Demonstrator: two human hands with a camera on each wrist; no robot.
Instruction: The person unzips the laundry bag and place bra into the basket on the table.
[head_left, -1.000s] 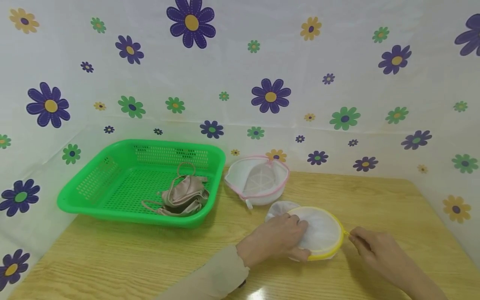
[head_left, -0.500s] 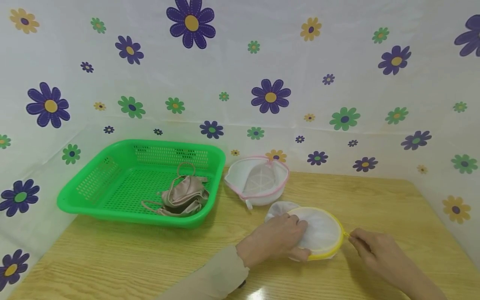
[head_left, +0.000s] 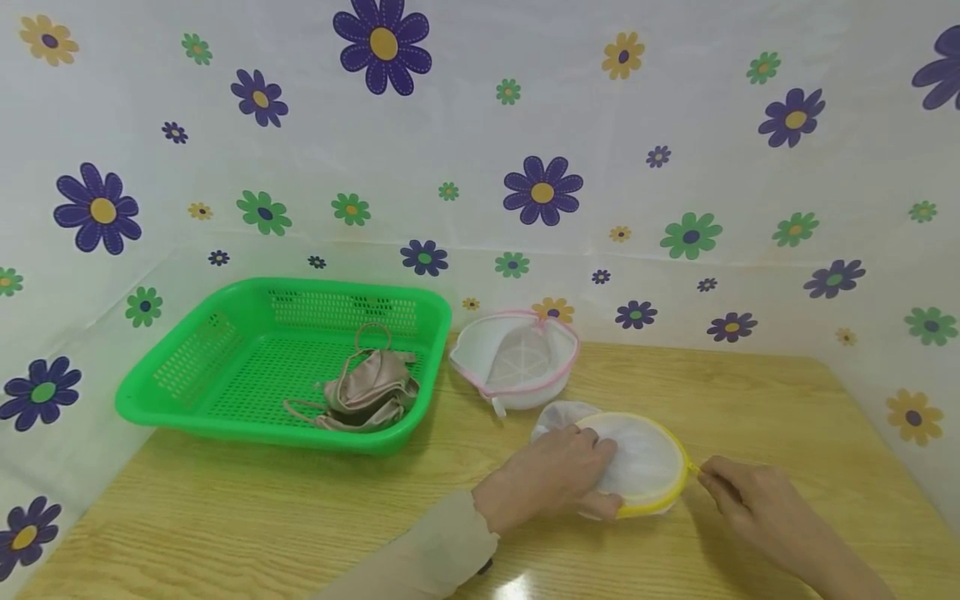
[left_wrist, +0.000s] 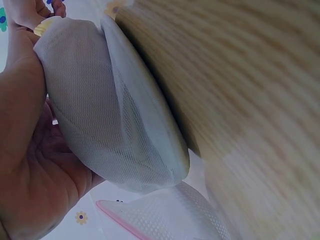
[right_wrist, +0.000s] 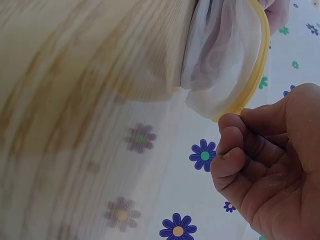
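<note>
A white mesh laundry bag (head_left: 641, 467) with a yellow zipper round its rim sits on the wooden table at the right of centre. My left hand (head_left: 562, 471) grips it from the left, fingers over the top and thumb at the near rim. In the left wrist view the palm (left_wrist: 50, 170) lies along the bag's mesh side (left_wrist: 85, 90). At the bag's right end my right hand (head_left: 750, 492) pinches the small yellow zipper pull (head_left: 694, 468) between thumb and forefinger. The right wrist view shows those fingertips (right_wrist: 232, 121) right at the yellow zipper (right_wrist: 257, 80).
A second mesh laundry bag (head_left: 555, 387) with pink trim stands unzipped behind the first. To the left is a green plastic basket (head_left: 225, 429) holding a beige bra (head_left: 371, 387) with thin straps. A flower-printed sheet (head_left: 465, 125) hangs behind the table (head_left: 300, 517).
</note>
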